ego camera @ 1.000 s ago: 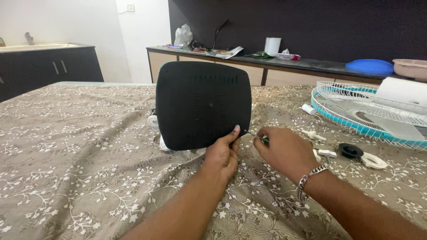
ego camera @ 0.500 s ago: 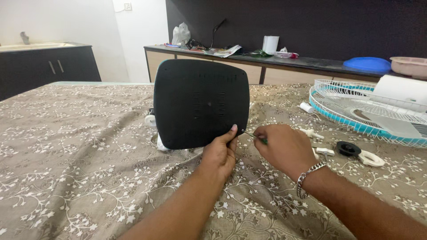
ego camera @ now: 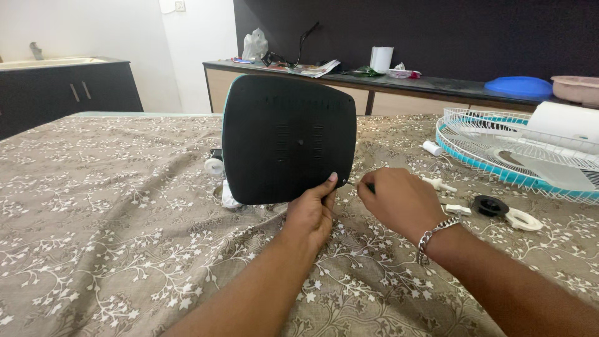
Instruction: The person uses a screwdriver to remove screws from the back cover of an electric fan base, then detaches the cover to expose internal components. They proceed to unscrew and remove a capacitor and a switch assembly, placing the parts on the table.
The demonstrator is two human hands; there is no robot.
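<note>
Gripping black base panel (ego camera: pixel 288 138) upright, left hand (ego camera: pixel 310 211); right hand (ego camera: pixel 396 201) (pinching screwdriver (ego camera: pixel 364 185)) just beside.

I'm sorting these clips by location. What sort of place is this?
Most likely a room in a home, by a kitchen area: a table under a floral cloth, a counter with a sink at the back left, and a long cluttered sideboard against a dark wall.

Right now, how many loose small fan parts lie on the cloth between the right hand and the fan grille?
4: a white cylinder by the grille's rim, a white knob, a white clip, and a black cap with a white ring beside it. The hand may hide more.
</note>
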